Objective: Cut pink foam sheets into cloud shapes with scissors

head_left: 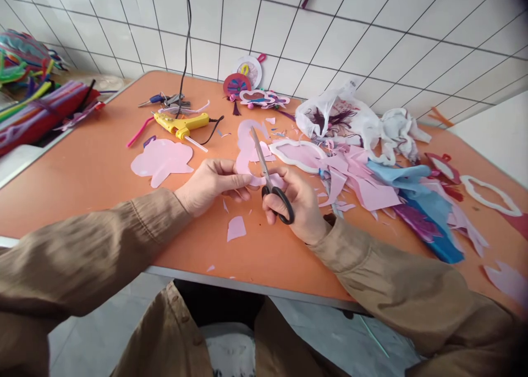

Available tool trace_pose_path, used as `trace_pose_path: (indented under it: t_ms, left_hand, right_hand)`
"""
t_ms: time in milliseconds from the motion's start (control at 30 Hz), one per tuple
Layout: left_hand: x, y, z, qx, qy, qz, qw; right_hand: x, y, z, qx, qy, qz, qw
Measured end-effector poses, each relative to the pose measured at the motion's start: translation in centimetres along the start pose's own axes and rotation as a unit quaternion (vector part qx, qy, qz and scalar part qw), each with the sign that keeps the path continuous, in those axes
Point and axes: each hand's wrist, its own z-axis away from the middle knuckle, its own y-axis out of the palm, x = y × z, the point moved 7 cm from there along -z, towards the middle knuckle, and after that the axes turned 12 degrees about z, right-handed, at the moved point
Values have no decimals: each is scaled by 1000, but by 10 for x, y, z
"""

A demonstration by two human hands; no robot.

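Note:
My right hand (295, 204) is closed on black-handled scissors (260, 154), whose blades point up and away over the table. A small curved pink piece (259, 180) is pinched between the thumb and fingers of my left hand (216, 184), close to the scissors' pivot. Just beyond my hands lies a larger pink cut shape (246, 140). A pink cloud-like shape (163, 160) rests on the table left of my left hand. One pink scrap (236, 228) lies nearer the table's front edge.
Behind the pink cloud-like shape is a yellow glue gun (181, 124) with a cord. Pink and blue fabric (363, 179), a white plastic bag (350, 113) and a white frame (490, 194) cover the right side. Coloured pipe cleaners (41, 110) lie at far left on the orange table (94, 179).

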Motion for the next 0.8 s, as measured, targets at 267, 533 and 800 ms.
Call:
trace_pose_path:
  t_ms: [267,533,800]
  left_hand:
    - [-7,-12,-2,-46,-5,-7,999]
    - [-15,-11,-1,-54,-4,-22,998]
    - [-20,-24,-1,-134,37,44,989]
  right_hand:
    - [-4,1,2,13,16,17,1000]
    - [-2,3,4,47,6,0,999]
    - [0,-4,14,41,-35,35,998]
